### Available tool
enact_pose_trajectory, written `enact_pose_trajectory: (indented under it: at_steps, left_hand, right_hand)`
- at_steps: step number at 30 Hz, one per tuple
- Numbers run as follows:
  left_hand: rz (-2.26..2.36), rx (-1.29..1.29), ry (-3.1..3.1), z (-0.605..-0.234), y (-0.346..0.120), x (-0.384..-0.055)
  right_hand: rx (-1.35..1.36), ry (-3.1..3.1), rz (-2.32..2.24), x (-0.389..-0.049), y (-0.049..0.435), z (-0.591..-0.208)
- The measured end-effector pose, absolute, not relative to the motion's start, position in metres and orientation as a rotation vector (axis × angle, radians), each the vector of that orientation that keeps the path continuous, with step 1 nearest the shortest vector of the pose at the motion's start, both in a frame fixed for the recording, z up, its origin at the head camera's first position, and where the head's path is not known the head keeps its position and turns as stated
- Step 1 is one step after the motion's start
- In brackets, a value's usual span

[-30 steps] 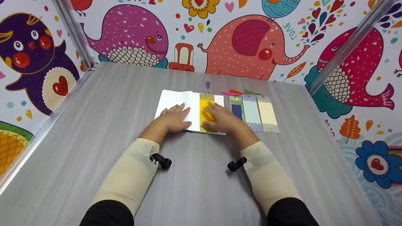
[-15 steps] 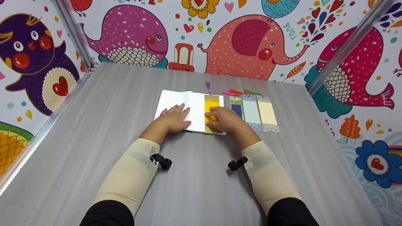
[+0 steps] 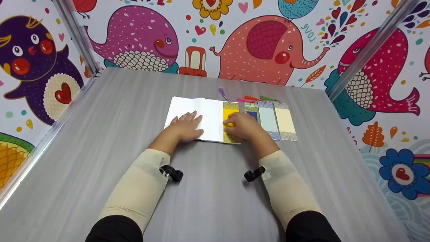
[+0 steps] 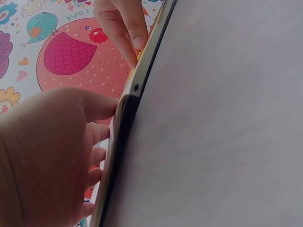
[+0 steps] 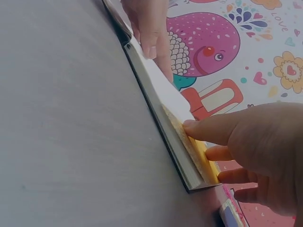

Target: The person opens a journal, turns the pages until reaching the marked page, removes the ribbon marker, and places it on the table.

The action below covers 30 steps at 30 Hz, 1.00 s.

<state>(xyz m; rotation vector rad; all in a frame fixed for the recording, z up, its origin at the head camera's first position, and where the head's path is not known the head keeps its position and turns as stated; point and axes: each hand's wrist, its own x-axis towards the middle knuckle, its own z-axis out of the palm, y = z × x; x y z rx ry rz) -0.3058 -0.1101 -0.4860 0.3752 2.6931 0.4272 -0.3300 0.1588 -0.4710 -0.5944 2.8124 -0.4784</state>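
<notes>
A book (image 3: pixel 211 117) lies spread on the table with blank white pages up. My left hand (image 3: pixel 185 127) rests on the left page, its fingers spread and straight. A yellow bookmark (image 3: pixel 230 106) with patterned ends lies along the right edge of the right page, and its purple tassel (image 3: pixel 222 91) reaches past the book's top edge. With thumb and fingertips, my right hand (image 3: pixel 247 126) touches the bookmark's face. In the right wrist view the thumb (image 5: pixel 199 127) and several fingers of that hand lie fairly straight on the bookmark (image 5: pixel 196 151) at the page edge.
To the right of the book lie a blue-and-green bookmark (image 3: pixel 251 108), a pale blue bookmark (image 3: pixel 268 117) and a cream bookmark (image 3: pixel 285 119). Pink (image 3: pixel 245 100), orange (image 3: pixel 252 98) and green (image 3: pixel 269 98) tassels lie above them. A cartoon-printed wall (image 3: pixel 208 37) stands behind the grey table (image 3: pixel 208 188).
The yellow bookmark has slid right across the page to its outer edge under my right hand, whose fingers have drawn closer together. My left hand has stayed on the left page.
</notes>
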Motion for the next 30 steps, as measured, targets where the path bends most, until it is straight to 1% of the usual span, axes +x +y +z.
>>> enact_pose_trajectory:
  at_steps: [4,11,20,30]
  left_hand:
    - [0.433,0.381,2.701,-0.485,-0.11,-0.304]
    - [0.432,0.378,2.701,-0.485,-0.109,-0.304]
    - [0.429,0.389,2.706,-0.482,-0.109,-0.301]
    - [0.468,0.412,2.717,-0.478,-0.11,-0.296]
  right_hand:
    - [-0.463,2.874,-0.505,-0.33,0.156,-0.472]
    - [-0.017,2.833,-0.687,-0.33,0.156,-0.469]
    - [0.103,2.775,-0.861,-0.338,0.161,-0.47]
    - [0.355,2.576,-1.364,-0.352,0.187,-0.466]
